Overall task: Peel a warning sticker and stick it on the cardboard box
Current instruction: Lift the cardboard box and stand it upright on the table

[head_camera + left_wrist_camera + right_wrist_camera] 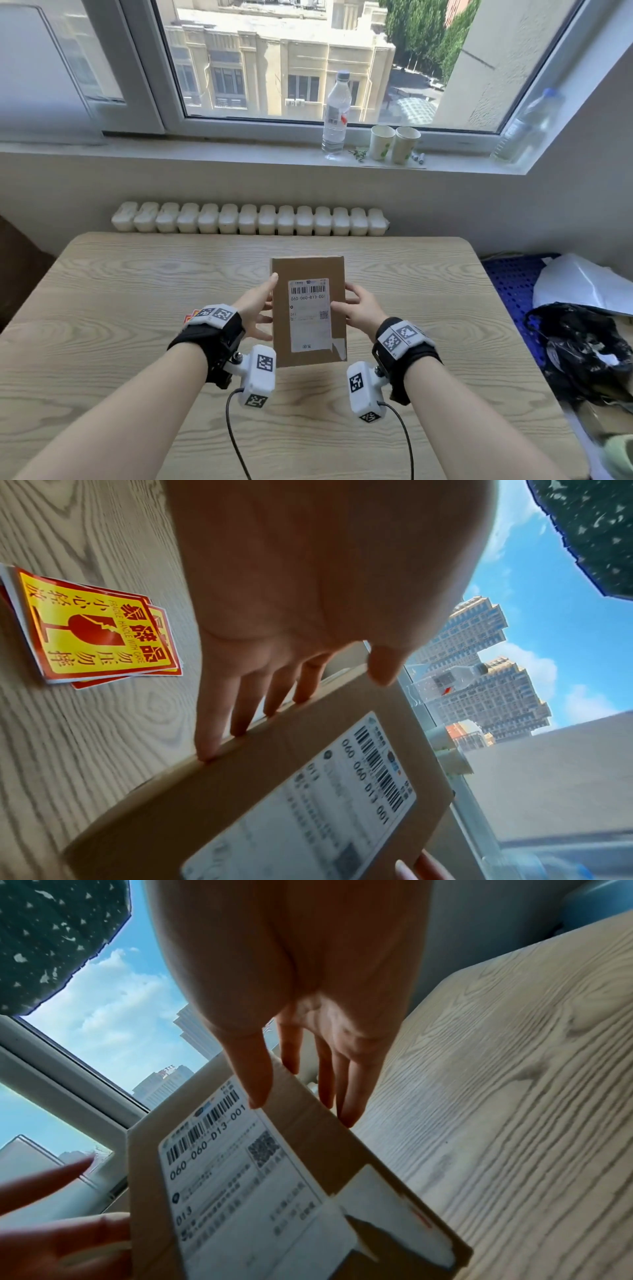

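At your nine o'clock, a small pile of warning stickers (99,631) lies flat on the wooden table (137,342). Your left wrist camera shows their red and yellow faces with a broken glass picture; from your head camera only a corner peeks out behind your wrist band. Your left hand (257,310) holds the left edge of the cardboard box (308,270), its fingers (240,718) straight along the side and its thumb on top. The box is in the air above the middle of the table, white shipping label (310,315) facing you (a torn white patch near its lower right corner shows best from the right wrist). Your right hand (361,308) holds the right edge at three o'clock, thumb on the label, fingers behind.
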`<move>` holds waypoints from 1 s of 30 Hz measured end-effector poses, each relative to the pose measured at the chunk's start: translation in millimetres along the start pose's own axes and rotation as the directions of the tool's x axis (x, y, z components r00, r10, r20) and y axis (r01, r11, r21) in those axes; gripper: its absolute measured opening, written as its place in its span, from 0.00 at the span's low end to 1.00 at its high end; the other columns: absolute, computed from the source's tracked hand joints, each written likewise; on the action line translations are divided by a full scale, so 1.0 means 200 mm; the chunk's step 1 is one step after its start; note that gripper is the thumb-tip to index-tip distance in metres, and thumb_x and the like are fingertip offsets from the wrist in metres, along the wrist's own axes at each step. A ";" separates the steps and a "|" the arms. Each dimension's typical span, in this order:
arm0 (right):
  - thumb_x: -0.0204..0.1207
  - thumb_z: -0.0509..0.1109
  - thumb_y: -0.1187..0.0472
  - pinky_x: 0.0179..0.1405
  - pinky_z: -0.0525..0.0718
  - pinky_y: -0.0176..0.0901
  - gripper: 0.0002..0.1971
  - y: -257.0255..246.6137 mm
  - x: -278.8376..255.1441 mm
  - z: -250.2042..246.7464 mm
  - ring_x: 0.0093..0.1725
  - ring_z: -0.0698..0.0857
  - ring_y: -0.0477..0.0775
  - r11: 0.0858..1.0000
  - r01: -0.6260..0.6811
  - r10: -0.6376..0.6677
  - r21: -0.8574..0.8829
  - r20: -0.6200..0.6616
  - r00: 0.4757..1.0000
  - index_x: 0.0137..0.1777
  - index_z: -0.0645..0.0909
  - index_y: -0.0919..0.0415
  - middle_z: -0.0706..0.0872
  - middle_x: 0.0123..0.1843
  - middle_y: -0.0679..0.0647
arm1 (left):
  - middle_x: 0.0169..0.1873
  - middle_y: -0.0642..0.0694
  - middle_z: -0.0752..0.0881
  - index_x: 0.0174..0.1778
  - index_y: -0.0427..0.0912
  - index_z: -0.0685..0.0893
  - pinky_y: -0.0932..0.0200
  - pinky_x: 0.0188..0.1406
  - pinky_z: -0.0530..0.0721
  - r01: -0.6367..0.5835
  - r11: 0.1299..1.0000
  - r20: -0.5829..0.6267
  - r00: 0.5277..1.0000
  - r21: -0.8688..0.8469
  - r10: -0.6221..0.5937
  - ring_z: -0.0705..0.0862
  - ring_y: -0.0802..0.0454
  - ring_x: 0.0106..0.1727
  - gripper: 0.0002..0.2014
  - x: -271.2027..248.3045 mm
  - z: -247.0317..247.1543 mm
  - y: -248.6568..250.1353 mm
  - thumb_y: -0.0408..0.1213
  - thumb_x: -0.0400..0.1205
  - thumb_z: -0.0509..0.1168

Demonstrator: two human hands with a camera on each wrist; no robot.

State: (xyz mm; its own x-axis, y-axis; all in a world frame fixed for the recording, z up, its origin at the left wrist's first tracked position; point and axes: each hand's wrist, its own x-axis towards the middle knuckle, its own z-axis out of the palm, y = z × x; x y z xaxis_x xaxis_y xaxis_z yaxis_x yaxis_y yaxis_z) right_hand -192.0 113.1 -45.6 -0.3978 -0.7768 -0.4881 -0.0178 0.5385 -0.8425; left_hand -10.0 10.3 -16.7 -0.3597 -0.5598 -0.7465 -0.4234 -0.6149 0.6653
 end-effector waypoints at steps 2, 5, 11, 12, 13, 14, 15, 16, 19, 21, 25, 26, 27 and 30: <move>0.73 0.73 0.58 0.64 0.83 0.55 0.28 -0.02 0.01 0.00 0.61 0.84 0.60 1.000 0.011 -0.010 0.022 -0.013 1.000 0.72 0.70 0.55 0.83 0.63 0.63 | 0.56 0.35 0.82 0.52 0.33 0.78 0.28 0.65 0.74 0.002 0.999 -0.009 1.000 -0.043 -0.003 0.79 0.39 0.64 0.36 -0.03 0.00 0.03 0.68 0.76 0.53; 0.75 0.70 0.50 0.59 0.81 0.51 0.21 -0.04 0.02 0.00 0.57 0.84 0.56 0.996 0.004 -0.004 0.094 -0.002 1.000 0.65 0.74 0.59 0.84 0.64 0.61 | 0.62 0.31 0.80 0.62 0.31 0.74 0.25 0.66 0.73 0.001 0.999 -0.016 1.000 -0.049 -0.001 0.77 0.38 0.68 0.44 -0.04 -0.02 0.05 0.73 0.73 0.51; 0.83 0.55 0.46 0.60 0.78 0.45 0.22 -0.12 -0.02 0.00 0.59 0.81 0.53 0.977 0.029 -0.038 0.213 0.039 0.999 0.65 0.76 0.62 0.84 0.58 0.53 | 0.67 0.32 0.79 0.78 0.51 0.60 0.27 0.59 0.77 -0.021 1.000 -0.074 0.997 -0.020 0.019 0.79 0.37 0.63 0.40 0.01 0.00 0.03 0.72 0.75 0.48; 0.83 0.53 0.46 0.61 0.78 0.46 0.22 -0.13 -0.03 -0.01 0.57 0.81 0.53 0.977 0.030 -0.039 0.211 0.039 0.998 0.66 0.75 0.61 0.83 0.57 0.53 | 0.63 0.34 0.81 0.76 0.50 0.60 0.28 0.61 0.77 -0.031 0.999 -0.087 0.996 -0.015 0.029 0.79 0.38 0.60 0.36 0.02 0.00 0.03 0.68 0.78 0.49; 0.83 0.52 0.44 0.61 0.77 0.47 0.24 -0.14 -0.03 -0.02 0.57 0.81 0.54 0.977 0.029 -0.037 0.210 0.036 0.999 0.69 0.73 0.60 0.81 0.57 0.53 | 0.59 0.36 0.81 0.73 0.49 0.62 0.28 0.64 0.76 -0.038 0.999 -0.091 0.995 -0.019 0.036 0.78 0.39 0.58 0.30 0.03 0.01 0.02 0.64 0.80 0.50; 0.83 0.51 0.43 0.61 0.77 0.47 0.25 -0.14 -0.03 -0.02 0.58 0.80 0.55 0.978 0.026 -0.033 0.208 0.030 0.999 0.72 0.70 0.58 0.79 0.59 0.53 | 0.59 0.36 0.81 0.69 0.48 0.63 0.28 0.67 0.73 -0.040 0.999 -0.086 0.996 -0.032 0.037 0.77 0.40 0.59 0.25 0.03 0.01 0.02 0.60 0.82 0.51; 0.83 0.51 0.42 0.61 0.76 0.46 0.26 -0.14 -0.02 -0.02 0.59 0.79 0.55 0.978 0.027 -0.034 0.204 0.031 0.999 0.75 0.68 0.55 0.77 0.60 0.52 | 0.64 0.37 0.80 0.66 0.49 0.64 0.28 0.69 0.72 -0.040 0.998 -0.074 0.997 -0.047 0.036 0.76 0.41 0.60 0.21 0.03 0.01 0.02 0.56 0.83 0.52; 0.83 0.51 0.43 0.61 0.75 0.46 0.25 -0.14 -0.02 -0.02 0.59 0.78 0.55 0.981 0.037 -0.044 0.190 0.030 0.999 0.75 0.67 0.54 0.77 0.61 0.52 | 0.70 0.38 0.77 0.66 0.49 0.65 0.29 0.71 0.70 -0.039 0.998 -0.061 0.998 -0.052 0.036 0.75 0.42 0.63 0.19 0.02 0.02 0.02 0.54 0.84 0.53; 0.83 0.56 0.46 0.69 0.76 0.49 0.24 -0.12 0.02 -0.01 0.63 0.79 0.54 0.988 0.079 -0.079 0.132 0.000 0.997 0.77 0.66 0.53 0.79 0.68 0.54 | 0.77 0.43 0.69 0.74 0.51 0.62 0.32 0.73 0.65 -0.062 0.997 -0.040 0.997 -0.045 0.060 0.69 0.44 0.76 0.22 0.02 0.04 0.01 0.50 0.85 0.54; 0.81 0.60 0.48 0.73 0.75 0.57 0.25 -0.09 0.06 0.00 0.66 0.80 0.58 0.993 0.071 -0.069 0.099 -0.021 0.997 0.77 0.65 0.51 0.78 0.72 0.56 | 0.79 0.46 0.68 0.77 0.52 0.60 0.33 0.73 0.64 -0.084 0.996 -0.029 0.996 -0.031 0.083 0.66 0.47 0.79 0.23 0.03 0.04 0.01 0.48 0.85 0.54; 0.81 0.60 0.59 0.56 0.82 0.48 0.23 -0.06 0.10 -0.02 0.57 0.83 0.54 0.995 0.045 -0.042 0.092 -0.032 0.999 0.76 0.64 0.53 0.82 0.65 0.55 | 0.79 0.49 0.68 0.80 0.54 0.57 0.35 0.73 0.65 -0.130 0.991 -0.035 0.991 0.026 0.131 0.66 0.48 0.79 0.25 0.06 0.05 0.00 0.42 0.86 0.55; 0.82 0.60 0.61 0.51 0.80 0.44 0.22 -0.07 0.10 -0.02 0.53 0.83 0.51 0.995 0.046 -0.044 0.088 -0.025 0.999 0.75 0.65 0.53 0.82 0.63 0.55 | 0.79 0.49 0.68 0.80 0.54 0.57 0.36 0.73 0.66 -0.134 0.990 -0.039 0.990 0.033 0.135 0.66 0.47 0.79 0.25 0.06 0.05 0.00 0.41 0.86 0.55; 0.82 0.59 0.62 0.50 0.79 0.43 0.22 -0.06 0.11 -0.02 0.52 0.82 0.51 0.996 0.049 -0.048 0.078 -0.022 0.999 0.76 0.65 0.53 0.81 0.62 0.56 | 0.79 0.49 0.68 0.80 0.53 0.57 0.36 0.72 0.66 -0.137 0.990 -0.047 0.989 0.043 0.139 0.66 0.47 0.79 0.25 0.07 0.06 0.00 0.40 0.86 0.55; 0.81 0.60 0.61 0.61 0.77 0.49 0.23 -0.06 0.12 -0.01 0.59 0.80 0.53 0.999 0.050 -0.050 -0.005 -0.020 0.999 0.76 0.65 0.54 0.81 0.63 0.56 | 0.79 0.45 0.69 0.81 0.50 0.58 0.41 0.68 0.71 -0.173 0.978 -0.066 0.981 0.119 0.182 0.68 0.45 0.79 0.25 0.05 0.07 0.00 0.39 0.87 0.55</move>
State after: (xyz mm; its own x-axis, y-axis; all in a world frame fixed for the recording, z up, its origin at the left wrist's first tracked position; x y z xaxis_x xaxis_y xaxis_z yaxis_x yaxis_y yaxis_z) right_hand -203.9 89.2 -46.1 -0.4150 -0.7959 -0.4409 -0.0420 0.5008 -0.8645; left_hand -25.1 12.5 -25.6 -0.3751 -0.6975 -0.6106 -0.4509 -0.4382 0.7776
